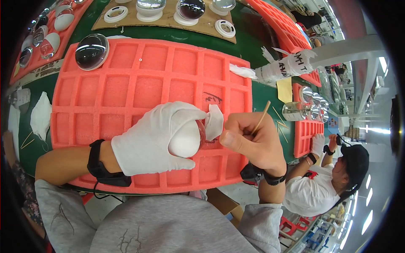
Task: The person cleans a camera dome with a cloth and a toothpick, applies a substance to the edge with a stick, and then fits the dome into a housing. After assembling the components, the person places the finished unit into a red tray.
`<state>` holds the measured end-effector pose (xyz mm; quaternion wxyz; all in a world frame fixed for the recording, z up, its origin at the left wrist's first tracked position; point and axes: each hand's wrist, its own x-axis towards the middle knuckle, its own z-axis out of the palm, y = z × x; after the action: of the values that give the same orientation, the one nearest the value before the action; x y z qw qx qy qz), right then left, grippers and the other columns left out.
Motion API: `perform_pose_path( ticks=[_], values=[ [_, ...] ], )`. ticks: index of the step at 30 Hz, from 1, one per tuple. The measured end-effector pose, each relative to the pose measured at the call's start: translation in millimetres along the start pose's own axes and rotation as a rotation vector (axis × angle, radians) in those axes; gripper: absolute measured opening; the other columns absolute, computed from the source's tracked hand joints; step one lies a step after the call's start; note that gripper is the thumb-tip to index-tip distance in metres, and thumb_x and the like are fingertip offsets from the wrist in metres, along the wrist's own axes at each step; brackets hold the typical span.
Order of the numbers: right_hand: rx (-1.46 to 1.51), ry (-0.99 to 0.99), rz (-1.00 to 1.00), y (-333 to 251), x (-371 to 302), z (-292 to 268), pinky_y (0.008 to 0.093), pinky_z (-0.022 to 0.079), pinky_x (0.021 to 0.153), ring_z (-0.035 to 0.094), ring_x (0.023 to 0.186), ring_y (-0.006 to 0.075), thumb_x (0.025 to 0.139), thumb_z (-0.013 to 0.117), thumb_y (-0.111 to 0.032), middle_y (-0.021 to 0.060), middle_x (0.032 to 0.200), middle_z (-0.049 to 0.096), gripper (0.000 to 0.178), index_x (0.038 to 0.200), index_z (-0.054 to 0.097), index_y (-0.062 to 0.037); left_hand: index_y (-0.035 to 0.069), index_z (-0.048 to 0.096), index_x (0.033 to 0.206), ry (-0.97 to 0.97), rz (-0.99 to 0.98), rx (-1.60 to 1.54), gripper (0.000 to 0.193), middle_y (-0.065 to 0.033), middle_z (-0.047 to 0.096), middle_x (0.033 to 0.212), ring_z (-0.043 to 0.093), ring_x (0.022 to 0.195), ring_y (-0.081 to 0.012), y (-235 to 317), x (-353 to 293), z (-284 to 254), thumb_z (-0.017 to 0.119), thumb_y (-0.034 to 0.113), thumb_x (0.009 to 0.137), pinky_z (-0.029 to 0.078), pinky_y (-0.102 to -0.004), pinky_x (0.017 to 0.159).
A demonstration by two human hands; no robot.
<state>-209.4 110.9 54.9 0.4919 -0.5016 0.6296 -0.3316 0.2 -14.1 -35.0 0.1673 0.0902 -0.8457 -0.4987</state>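
Note:
My left hand [147,137], in a white glove, is wrapped round a globe with a smooth white base [184,142]. The base faces up toward me, and a reddish, clear edge shows at its right side. My bare right hand [255,141] pinches a thin wooden stick [263,114], its upper end poking out above the fingers. Between the hands, close to the right fingertips, is a folded piece of white cloth or paper [214,122]; I cannot tell what holds it. Under both hands lies a pink foam tray [145,47] with square pockets.
A dark glass globe [90,51] sits at the tray's far left corner. Beyond, cardboard [122,24] carries several globes and white rings. A wrapped post [287,67] rises at the right. More foam trays hold globes on both sides. A co-worker [325,177] works at the right.

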Motion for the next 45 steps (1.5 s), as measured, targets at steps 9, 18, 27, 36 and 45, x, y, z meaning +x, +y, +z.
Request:
perform_pose_path(
  ticks=[9,18,27,36,45],
  values=[
    [0.867,0.036,-0.242,2.4,47.2,20.9,0.0243,0.018,0.046,0.024,0.054,0.0057,0.107,0.040,-0.061,-0.0055,0.067,0.031,0.057,0.086,0.047,-0.0078,0.009,0.053,0.134,-0.020,-0.030,0.026,0.085,-0.0148,0.058,0.126,0.056,0.117,-0.0363,1.8,6.1,2.9,0.094,0.028,0.062,0.045,-0.0469,0.102],
    [1.212,-0.100,-0.347,28.1,65.0,37.1,0.0249,0.012,0.042,0.017,0.048,0.0065,0.107,0.018,-0.067,-0.0025,0.064,0.029,0.062,0.078,0.033,-0.0138,0.008,0.058,0.127,-0.078,-0.179,-0.176,0.077,-0.0145,0.059,0.124,0.057,0.114,-0.0368,4.2,10.1,9.7,0.094,0.027,0.062,0.045,-0.0465,0.099],
    [1.335,-0.119,-0.382,34.9,63.5,45.4,0.0284,0.010,0.040,0.011,0.044,0.0087,0.104,0.012,-0.071,-0.0042,0.054,0.022,0.066,0.072,0.027,-0.0154,0.010,0.059,0.124,-0.074,-0.149,-0.007,0.069,-0.0106,0.062,0.124,0.057,0.115,-0.0359,-6.1,4.4,17.5,0.092,0.022,0.064,0.044,-0.0469,0.104],
    [1.405,0.057,-0.268,29.5,63.2,48.7,0.0291,0.008,0.039,0.008,0.041,0.0107,0.102,0.011,-0.074,-0.0059,0.050,0.013,0.071,0.062,0.017,-0.0155,0.010,0.064,0.107,0.040,-0.161,-0.003,0.049,-0.0091,0.067,0.109,0.062,0.102,-0.0338,-3.3,10.5,25.2,0.088,0.019,0.065,0.048,-0.0449,0.096],
    [1.042,0.259,-0.429,32.0,56.1,65.9,0.0288,0.014,0.036,0.016,0.037,0.0106,0.103,0.014,-0.071,-0.0040,0.047,0.026,0.072,0.061,0.022,-0.0138,0.005,0.061,0.075,-0.058,-0.144,-0.087,0.020,-0.0124,0.062,0.076,0.054,0.070,-0.0400,-0.4,36.4,18.2,0.077,0.010,0.065,0.045,-0.0449,0.064]
  ],
)
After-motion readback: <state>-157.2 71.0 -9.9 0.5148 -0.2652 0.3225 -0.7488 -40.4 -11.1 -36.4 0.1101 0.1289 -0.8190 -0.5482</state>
